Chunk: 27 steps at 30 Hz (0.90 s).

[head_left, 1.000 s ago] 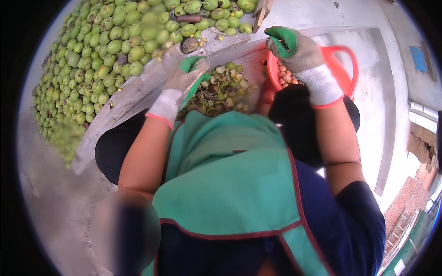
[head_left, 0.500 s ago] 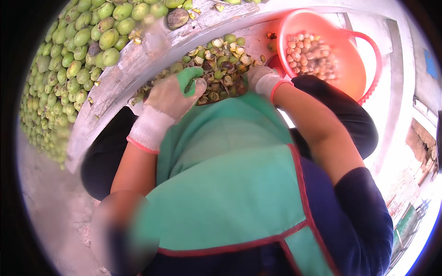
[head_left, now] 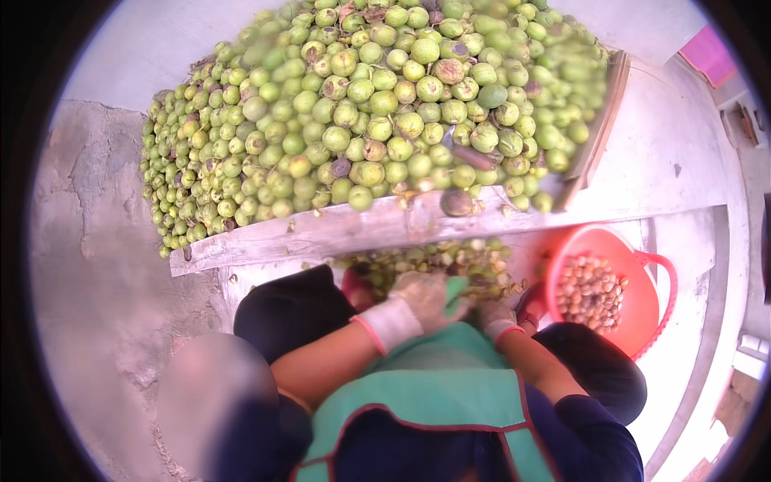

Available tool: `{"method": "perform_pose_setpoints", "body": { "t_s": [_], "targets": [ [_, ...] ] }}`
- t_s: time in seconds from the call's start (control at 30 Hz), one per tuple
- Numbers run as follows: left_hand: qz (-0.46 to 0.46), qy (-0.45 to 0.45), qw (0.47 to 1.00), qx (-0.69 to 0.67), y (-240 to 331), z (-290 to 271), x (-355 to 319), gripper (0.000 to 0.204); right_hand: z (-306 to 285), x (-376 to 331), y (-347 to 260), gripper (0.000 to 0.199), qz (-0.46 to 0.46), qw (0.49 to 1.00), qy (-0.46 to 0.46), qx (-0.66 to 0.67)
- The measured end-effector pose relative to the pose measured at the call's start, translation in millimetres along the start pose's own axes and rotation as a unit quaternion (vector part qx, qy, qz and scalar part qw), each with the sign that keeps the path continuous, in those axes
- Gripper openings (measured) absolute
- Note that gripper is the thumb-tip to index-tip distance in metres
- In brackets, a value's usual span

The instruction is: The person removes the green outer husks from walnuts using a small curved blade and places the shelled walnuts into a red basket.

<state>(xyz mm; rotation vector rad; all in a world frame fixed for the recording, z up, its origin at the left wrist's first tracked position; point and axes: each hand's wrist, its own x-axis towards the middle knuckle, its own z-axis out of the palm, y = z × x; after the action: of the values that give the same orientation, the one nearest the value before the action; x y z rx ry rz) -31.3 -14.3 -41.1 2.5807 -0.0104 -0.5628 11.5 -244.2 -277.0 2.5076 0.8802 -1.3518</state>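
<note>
My left hand (head_left: pixel 426 300), in a pale glove with a pink-edged cuff, is over the front of the husk pile (head_left: pixel 450 263) between my legs. Its fingers look curled in beside a green patch (head_left: pixel 455 294), which may be cloth or part of the glove. Close by on the right is my right hand (head_left: pixel 491 313), gloved the same way and low against the husks. Its fingers are blurred and mostly hidden, so any object in them does not show. Green husks and opened shells make up the pile, just beyond my green apron (head_left: pixel 450 394).
A large heap of round green fruits (head_left: pixel 377 104) lies behind a whitish wooden board (head_left: pixel 321 229). A knife (head_left: pixel 472 157) rests on the heap, and a dark fruit (head_left: pixel 456 202) sits by the board. On the right, a red-orange basket (head_left: pixel 642 309) holds brown nuts (head_left: pixel 590 289).
My view has swung up and left, bringing the whole fruit heap and the knife into sight. Both hands remain at the husk pile, closer together in the picture.
</note>
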Motion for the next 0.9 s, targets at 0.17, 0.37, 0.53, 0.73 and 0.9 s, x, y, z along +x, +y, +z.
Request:
{"method": "perform_pose_setpoints", "body": {
  "t_s": [0.17,0.37,0.53,0.73,0.9],
  "targets": [
    [0.014,-0.04,0.998,0.043,2.5,-2.8,3.5,0.046,-46.7,-21.6,12.1,0.038,-0.007,0.998,-0.057,-0.003],
    [0.068,-0.055,0.994,0.064,0.1,4.0,15.8,0.037,-189.4,-144.7,53.3,0.031,0.053,0.986,0.019,-0.155],
    [0.14,0.071,0.986,0.051,25.6,-20.9,-5.5,0.035,-238.6,-215.0,84.3,0.036,0.183,0.976,0.097,-0.066],
    [0.091,0.12,0.987,-0.05,20.9,-30.5,-16.4,0.032,-269.5,-231.4,-4.6,0.04,-0.147,0.926,0.317,0.143],
    [0.162,0.133,0.974,0.084,-1.9,-64.6,-5.2,0.034,-288.2,-222.3,-82.0,0.033,-0.32,0.864,0.346,0.176]
  ]
}}
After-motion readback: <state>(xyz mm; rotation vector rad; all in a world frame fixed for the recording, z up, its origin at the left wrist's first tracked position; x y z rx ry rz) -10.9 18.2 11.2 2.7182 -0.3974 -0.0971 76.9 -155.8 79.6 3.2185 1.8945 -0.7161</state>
